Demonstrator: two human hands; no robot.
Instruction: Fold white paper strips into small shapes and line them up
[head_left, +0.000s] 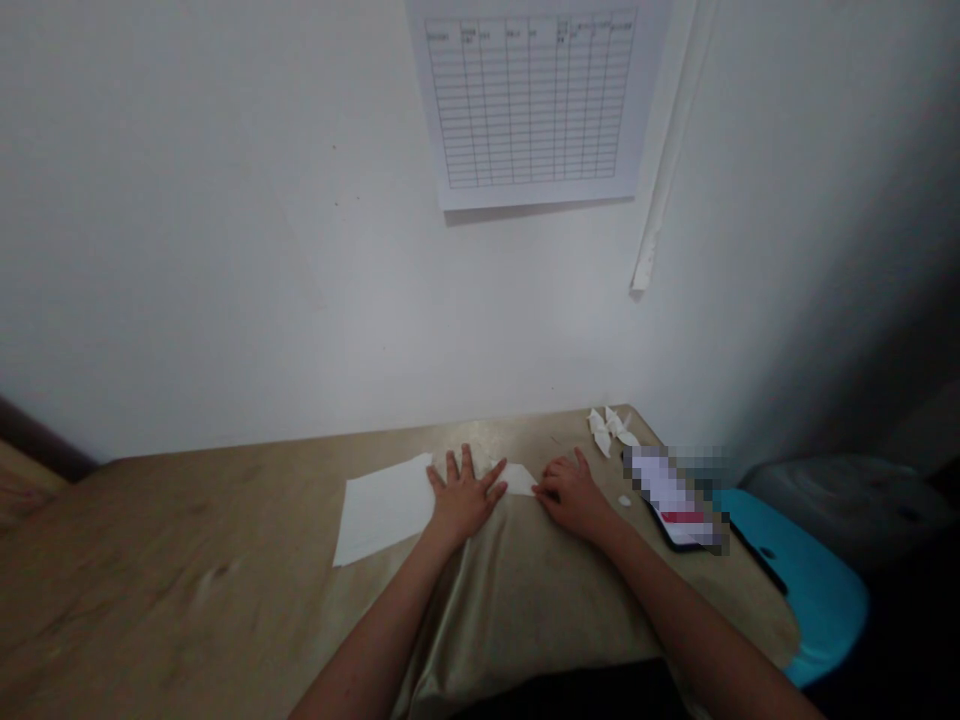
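My left hand point(463, 502) lies flat on the table with its fingers spread. It covers the right edge of a white paper sheet point(381, 510). Between my two hands is a small folded piece of paper point(517, 480), its left end against my left thumb and index finger. At that piece's right corner, the curled fingers of my right hand point(574, 497) pinch the paper. Part of the contact is hidden beneath the fingers.
Folded white paper pieces point(600, 432) lie at the table's back right corner, near a paper scrap point(625, 501) and a phone point(671, 500) with a blurred screen. A blue stool point(825, 575) stands right of the brown table point(225, 580). A printed chart point(532, 110) hangs on the wall.
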